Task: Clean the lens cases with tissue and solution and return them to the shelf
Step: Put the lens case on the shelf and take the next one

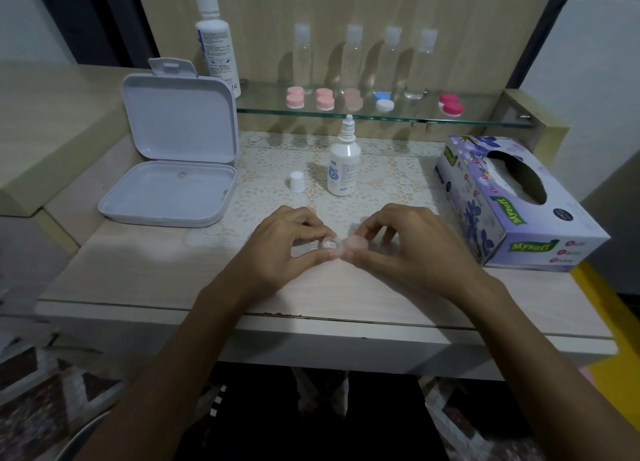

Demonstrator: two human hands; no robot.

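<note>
Between our left hand and right hand we see a lens case with one clear well and one pale pink cap. Beyond our fingers the mat shows a cream lace pattern, and on it stand a white bottle with a blue mark and a white cap. Far beyond our hands, the shelf is greenish glass, carrying pink cases, a blue and white case and a deep pink case. Right of our right hand the tissue box is lilac with purple flowers and green labels. Left of our left hand the open box is pale grey.
</note>
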